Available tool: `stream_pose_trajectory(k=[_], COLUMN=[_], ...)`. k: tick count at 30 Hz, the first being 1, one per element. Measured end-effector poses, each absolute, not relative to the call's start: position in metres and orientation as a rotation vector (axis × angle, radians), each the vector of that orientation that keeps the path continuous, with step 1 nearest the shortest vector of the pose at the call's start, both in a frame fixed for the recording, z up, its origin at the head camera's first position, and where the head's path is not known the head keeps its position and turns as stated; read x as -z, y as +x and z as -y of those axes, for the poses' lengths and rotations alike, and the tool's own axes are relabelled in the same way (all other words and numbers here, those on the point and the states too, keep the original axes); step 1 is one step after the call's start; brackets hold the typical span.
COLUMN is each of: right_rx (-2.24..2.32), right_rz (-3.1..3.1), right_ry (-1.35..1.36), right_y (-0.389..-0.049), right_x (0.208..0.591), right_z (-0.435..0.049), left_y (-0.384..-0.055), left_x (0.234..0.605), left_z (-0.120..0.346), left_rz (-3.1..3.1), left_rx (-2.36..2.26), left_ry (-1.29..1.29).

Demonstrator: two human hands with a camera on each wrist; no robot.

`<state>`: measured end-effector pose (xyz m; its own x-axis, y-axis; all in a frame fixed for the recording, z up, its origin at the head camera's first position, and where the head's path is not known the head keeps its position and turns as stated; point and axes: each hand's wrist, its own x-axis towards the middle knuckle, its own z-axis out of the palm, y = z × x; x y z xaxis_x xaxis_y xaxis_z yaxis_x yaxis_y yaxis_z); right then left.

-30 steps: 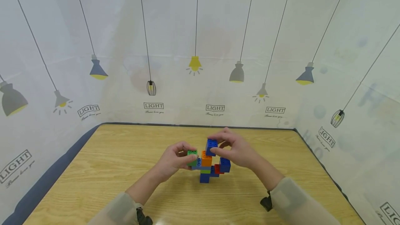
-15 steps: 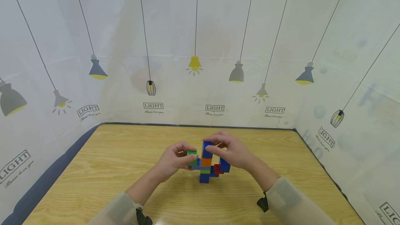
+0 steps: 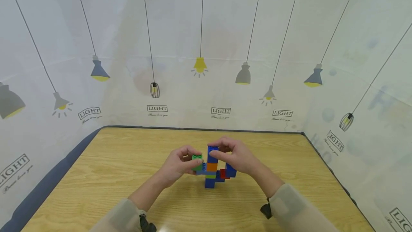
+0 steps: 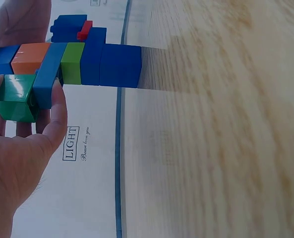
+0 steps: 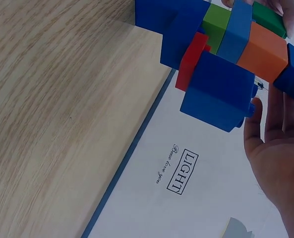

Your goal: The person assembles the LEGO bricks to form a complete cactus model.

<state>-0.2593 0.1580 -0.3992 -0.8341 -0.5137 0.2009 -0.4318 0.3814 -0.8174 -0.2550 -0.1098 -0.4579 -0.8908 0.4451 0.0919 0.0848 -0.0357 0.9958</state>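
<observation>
A toy building-brick structure stands upright on the table. Its foot is a dark blue brick (image 3: pixel 210 183), with a lime green brick (image 4: pixel 72 63) higher up and a medium-blue crosspiece (image 4: pixel 49 74) above that. My left hand (image 3: pixel 178 163) pinches the green brick (image 3: pixel 197 164) at the crosspiece's left end, thumb on the near side. My right hand (image 3: pixel 239 156) holds a blue brick (image 3: pixel 212 156) on top of the orange brick (image 3: pixel 211 167), thumb in front and fingers behind. To the right, a red piece (image 5: pixel 190 62) carries another dark blue brick (image 5: pixel 218 91), beneath the right palm.
The wood-grain table (image 3: pixel 122 160) extends around the structure on all sides. A pale cloth wall (image 3: pixel 180 46) printed with hanging lamps encloses its back and sides. Dark bands (image 3: pixel 265 210) hang at both sleeve cuffs.
My right hand has moved left and slightly down, bringing the blue brick from above and right of the orange brick squarely onto it. The left hand keeps its grip in place.
</observation>
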Motion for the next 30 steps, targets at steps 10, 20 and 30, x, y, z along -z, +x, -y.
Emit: stream_pose_trajectory(k=[10,20,30], right_rx=[1.496,1.529,1.555], right_rz=[-2.514,-2.498,-2.491], right_ry=[-0.861,-0.847,-0.852], right_y=[-0.2602,-0.2598,-0.2608], right_x=[0.4006,0.4037,0.4078], right_z=[-0.1571,-0.1570,-0.1567], left_y=[-0.2553,-0.2535,-0.2544], left_x=[0.4586,0.4574,0.4575], left_z=[0.1097,0.1099,0.1100], left_rz=[-1.988,-1.988,-2.011], left_rx=[-2.009,-2.010,-1.994], left_ry=[0.559,0.571,0.583])
